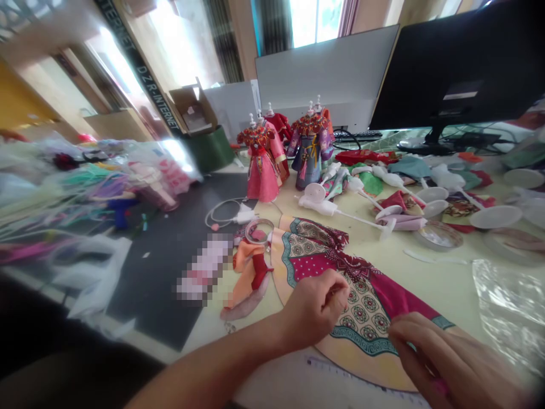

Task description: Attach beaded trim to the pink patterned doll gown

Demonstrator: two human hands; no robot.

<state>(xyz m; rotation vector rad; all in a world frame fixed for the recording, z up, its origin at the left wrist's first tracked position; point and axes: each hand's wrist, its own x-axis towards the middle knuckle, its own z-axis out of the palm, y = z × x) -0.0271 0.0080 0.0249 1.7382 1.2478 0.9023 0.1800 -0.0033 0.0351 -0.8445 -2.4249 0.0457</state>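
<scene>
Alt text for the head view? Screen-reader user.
Loosely fisted left hand over a fan-shaped patterned cloth on a table; curled right hand at its lower right edge. Behind: upright miniature dresses, black monitor at right.

- "DZR-INTERNET" on a dark diagonal strip (149, 85), far beyond and left of the left hand (320, 302).
- "INTERNET" again, higher on this strip.
- Ruler (366, 379) between the left hand and right hand (443, 355), nearer the wearer: numbers too small to read.
</scene>
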